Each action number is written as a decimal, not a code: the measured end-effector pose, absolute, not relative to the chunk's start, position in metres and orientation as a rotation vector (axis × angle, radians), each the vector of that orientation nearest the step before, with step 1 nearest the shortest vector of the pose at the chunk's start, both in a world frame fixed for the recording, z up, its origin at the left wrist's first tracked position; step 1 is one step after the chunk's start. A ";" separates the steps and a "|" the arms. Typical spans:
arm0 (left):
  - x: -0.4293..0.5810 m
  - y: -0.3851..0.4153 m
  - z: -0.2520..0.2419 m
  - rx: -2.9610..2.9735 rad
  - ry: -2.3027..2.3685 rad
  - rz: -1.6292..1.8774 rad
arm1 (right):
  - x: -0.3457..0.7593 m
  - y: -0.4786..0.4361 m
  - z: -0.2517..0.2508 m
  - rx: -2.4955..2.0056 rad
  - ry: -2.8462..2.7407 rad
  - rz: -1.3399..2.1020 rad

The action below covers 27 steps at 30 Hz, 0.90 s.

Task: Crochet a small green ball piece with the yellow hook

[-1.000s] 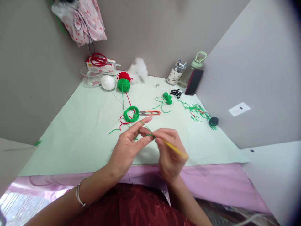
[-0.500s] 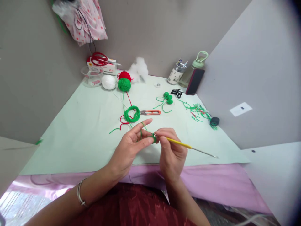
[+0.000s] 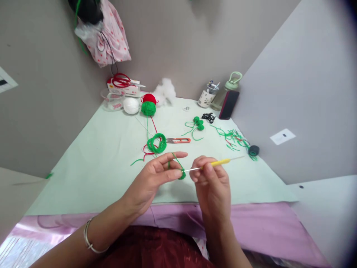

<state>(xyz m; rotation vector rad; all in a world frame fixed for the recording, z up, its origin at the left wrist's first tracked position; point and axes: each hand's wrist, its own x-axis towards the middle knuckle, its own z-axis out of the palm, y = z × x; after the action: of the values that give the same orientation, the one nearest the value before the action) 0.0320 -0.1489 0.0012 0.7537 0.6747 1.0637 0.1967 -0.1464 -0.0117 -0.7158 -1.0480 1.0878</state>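
Note:
My left hand [image 3: 156, 178] pinches a small green crochet piece [image 3: 182, 174] between thumb and middle finger. Green yarn [image 3: 175, 158] loops over its raised forefinger. My right hand [image 3: 210, 182] grips a yellow-handled crochet hook [image 3: 214, 163] level, with the metal tip in the green piece. The yarn runs back to a loose green yarn coil [image 3: 156, 143] on the pale green table [image 3: 97, 163].
Orange snips [image 3: 178, 140] lie beside the coil. Green [image 3: 148, 108], red and white yarn balls sit at the back with stuffing, a clear tub and red scissors. Small green pieces [image 3: 198, 123], yarn scraps [image 3: 232, 134], a black clip, a cup, a bottle and a phone are right.
The hook has swung from pointing down-right to level, its tip now in the green piece. My hands shifted slightly right; the camera tilted, so the table items sit lower in view.

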 end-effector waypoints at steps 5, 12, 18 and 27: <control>0.033 -0.150 0.016 1.008 0.759 1.146 | 0.183 -0.145 -0.005 -0.747 -1.107 1.083; 0.026 -0.119 0.047 1.165 0.780 1.279 | 0.176 -0.105 0.022 -0.648 -1.291 1.020; 0.015 -0.074 0.029 1.147 0.901 1.315 | 0.154 -0.064 0.019 -0.750 -1.260 1.114; 0.005 -0.053 -0.018 1.081 1.009 1.191 | 0.151 -0.045 -0.014 -0.877 -1.215 1.347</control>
<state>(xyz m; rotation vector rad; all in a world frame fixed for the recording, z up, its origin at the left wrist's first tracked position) 0.0046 -0.0534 -0.0184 1.0809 1.0089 1.1908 0.1510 -0.0447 -0.0143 -0.8772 -1.2155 1.3474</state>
